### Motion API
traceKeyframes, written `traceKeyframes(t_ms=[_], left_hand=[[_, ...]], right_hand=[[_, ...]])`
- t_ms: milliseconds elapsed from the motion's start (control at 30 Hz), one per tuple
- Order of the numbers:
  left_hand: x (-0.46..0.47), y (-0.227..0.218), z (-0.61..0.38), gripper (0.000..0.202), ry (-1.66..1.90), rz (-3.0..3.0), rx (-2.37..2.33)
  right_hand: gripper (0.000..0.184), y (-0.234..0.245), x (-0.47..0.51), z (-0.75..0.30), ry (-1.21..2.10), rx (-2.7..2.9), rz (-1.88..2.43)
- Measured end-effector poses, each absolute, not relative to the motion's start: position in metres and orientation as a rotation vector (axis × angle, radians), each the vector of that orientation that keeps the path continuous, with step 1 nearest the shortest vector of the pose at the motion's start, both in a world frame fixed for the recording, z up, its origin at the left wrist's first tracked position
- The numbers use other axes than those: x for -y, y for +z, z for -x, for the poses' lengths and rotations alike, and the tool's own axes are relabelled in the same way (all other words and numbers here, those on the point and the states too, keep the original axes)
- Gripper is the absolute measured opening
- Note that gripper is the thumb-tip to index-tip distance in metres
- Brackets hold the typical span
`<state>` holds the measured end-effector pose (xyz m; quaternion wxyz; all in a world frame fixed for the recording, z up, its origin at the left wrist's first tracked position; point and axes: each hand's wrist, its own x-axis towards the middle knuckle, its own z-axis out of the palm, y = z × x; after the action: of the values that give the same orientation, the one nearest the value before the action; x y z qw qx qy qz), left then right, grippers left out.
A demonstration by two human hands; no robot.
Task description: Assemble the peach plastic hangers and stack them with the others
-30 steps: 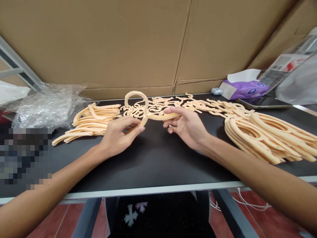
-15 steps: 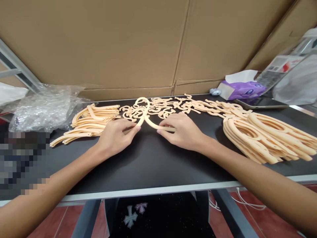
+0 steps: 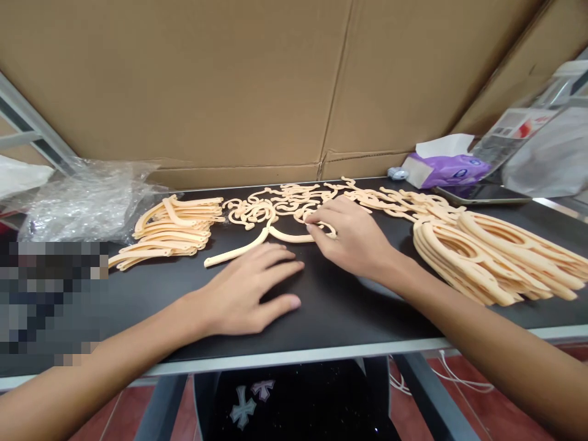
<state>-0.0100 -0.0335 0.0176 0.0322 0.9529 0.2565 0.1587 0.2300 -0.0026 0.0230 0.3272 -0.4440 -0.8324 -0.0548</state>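
Observation:
A peach plastic hanger (image 3: 239, 248) lies flat on the black table (image 3: 321, 306), its two arms spread left and right from a hook among the loose pieces. My left hand (image 3: 250, 291) rests palm down on the table just in front of the hanger's left arm, fingers apart, holding nothing. My right hand (image 3: 351, 236) reaches over the hanger's right end, fingertips curled down where it meets a scatter of small peach hook pieces (image 3: 285, 202). The hand hides whether the fingers grip anything.
A stack of peach hanger arms (image 3: 169, 226) lies at the left and a larger stack of hanger bodies (image 3: 491, 257) at the right. Crumpled clear plastic (image 3: 87, 199), a purple tissue pack (image 3: 443, 168), a phone (image 3: 482, 193) and a cardboard wall (image 3: 275, 86) ring the back.
Both hands lowered the hanger onto the table. My left hand let go and drew back toward me, flat on the table. My right hand slid a little toward the loose hooks.

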Motion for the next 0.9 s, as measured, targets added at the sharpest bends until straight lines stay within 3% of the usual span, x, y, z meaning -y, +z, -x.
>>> traceKeyframes(t_ms=[100,267,533,900], left_hand=[[0.042,0.016,0.006,0.058,0.248,-2.883,-0.773],[0.040,0.015,0.007,0.057,0.230,-2.838,-0.772],[0.039,0.013,0.008,0.057,0.314,-2.797,-0.750],[0.039,0.013,0.008,0.057,0.314,-2.787,-0.749]], right_hand=[[0.028,0.037,0.004,-0.239,-0.131,2.188,1.427],[0.035,0.047,-0.002,-0.253,-0.113,2.273,1.816],[0.048,0.030,-0.013,-0.262,-0.035,2.537,1.624],[0.033,0.037,-0.012,-0.260,-0.047,2.582,1.721]])
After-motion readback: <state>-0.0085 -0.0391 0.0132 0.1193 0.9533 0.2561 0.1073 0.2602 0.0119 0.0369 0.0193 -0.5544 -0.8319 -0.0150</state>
